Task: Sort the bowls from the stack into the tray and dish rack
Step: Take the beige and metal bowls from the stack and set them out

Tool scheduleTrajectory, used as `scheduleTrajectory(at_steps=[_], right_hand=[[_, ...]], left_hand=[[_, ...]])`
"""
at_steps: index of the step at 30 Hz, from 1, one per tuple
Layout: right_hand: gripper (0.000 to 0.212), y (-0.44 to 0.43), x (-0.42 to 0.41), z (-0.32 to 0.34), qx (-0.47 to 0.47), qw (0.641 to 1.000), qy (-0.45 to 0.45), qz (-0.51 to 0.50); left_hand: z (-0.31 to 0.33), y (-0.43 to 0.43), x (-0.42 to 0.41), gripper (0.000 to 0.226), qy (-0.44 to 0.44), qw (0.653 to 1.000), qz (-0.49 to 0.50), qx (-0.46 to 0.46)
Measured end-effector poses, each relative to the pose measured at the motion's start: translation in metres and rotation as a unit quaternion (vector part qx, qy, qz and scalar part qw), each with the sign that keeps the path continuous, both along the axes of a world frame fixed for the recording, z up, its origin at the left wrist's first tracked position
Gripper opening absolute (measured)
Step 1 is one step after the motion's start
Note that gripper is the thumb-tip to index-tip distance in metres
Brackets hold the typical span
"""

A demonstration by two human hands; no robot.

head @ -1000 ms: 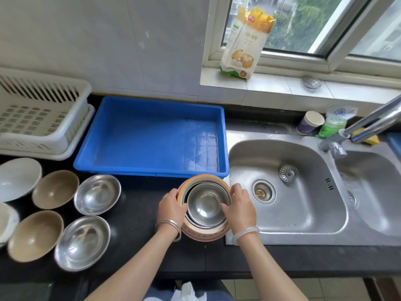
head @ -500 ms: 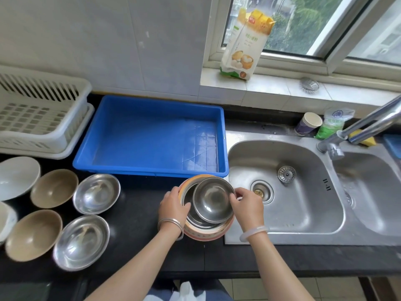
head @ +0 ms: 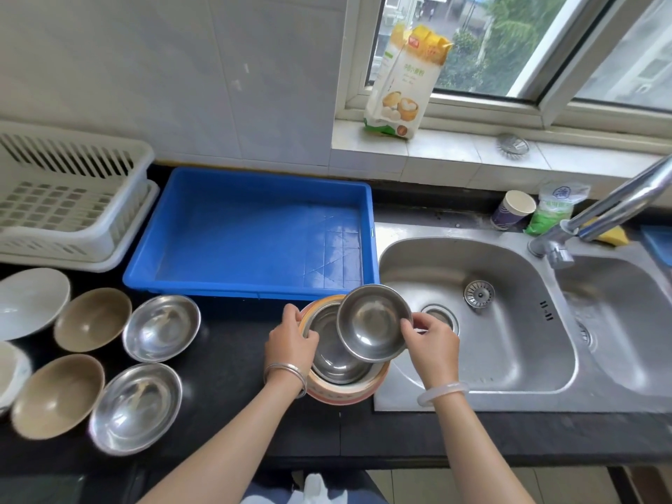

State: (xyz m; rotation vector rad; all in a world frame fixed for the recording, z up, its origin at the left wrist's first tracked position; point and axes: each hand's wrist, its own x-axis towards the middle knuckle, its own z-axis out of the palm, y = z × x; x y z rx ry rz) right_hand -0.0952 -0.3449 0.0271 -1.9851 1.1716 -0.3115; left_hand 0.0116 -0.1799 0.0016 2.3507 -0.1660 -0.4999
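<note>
Tilting steel bowl in right hand

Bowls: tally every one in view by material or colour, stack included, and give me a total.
Stainless steel bowls: 4, two loose on the counter, one lifted in the right hand, one in the stack
Tan bowls: 2
White bowls: 2
Orange patterned bowl at the stack's bottom: 1
Total: 9 visible; more may be hidden in the stack.

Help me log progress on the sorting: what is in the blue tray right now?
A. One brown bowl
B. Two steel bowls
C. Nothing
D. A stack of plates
C: the blue tray shows only its bare floor, while the right hand holds a small steel bowl above the stack.
</note>
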Motion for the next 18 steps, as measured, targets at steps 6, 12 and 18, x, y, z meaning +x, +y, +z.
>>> scheduleTrajectory(at_steps=[6,12,18], right_hand=[[0.013,-0.01,-0.004,0.006,0.036,0.999,-0.028,-0.005],[0.008,-0.016,0.001,0.02,0.107,0.991,-0.081,-0.006],[0.021,-0.008,0.028,0.043,0.15,0.979,-0.122,0.065]], left_hand=[[0.01,-0.006,0.0,0.002,-0.071,0.997,0.02,-0.013],[0.029,0.0,0.008,0.004,-0.07,0.993,0.072,-0.066],[0.041,0.038,0.008,0.002,-0.058,0.98,0.166,-0.099]])
